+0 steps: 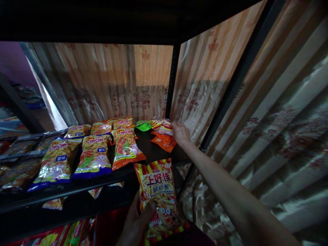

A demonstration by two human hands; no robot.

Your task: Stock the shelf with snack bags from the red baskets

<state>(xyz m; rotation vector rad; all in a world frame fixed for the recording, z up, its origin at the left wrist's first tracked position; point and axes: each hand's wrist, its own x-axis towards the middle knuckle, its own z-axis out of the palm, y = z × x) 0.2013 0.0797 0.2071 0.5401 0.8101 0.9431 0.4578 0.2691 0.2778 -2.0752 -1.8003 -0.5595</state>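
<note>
A yellow-and-red bag of prawn crackers is held upright in front of the shelf. My left hand is closed around its lower left side, thumb across the front. My right hand reaches into the back right corner of the shelf. Its fingers are closed at the right end of a yellow-and-red snack bag, and the fingertips are partly hidden. Beneath that bag lie orange packets. A green packet rests just to the left.
Snack bags stand in rows on the dark shelf to the left. Black metal posts frame the right side, with patterned curtains behind. A lower shelf holds red and green packets.
</note>
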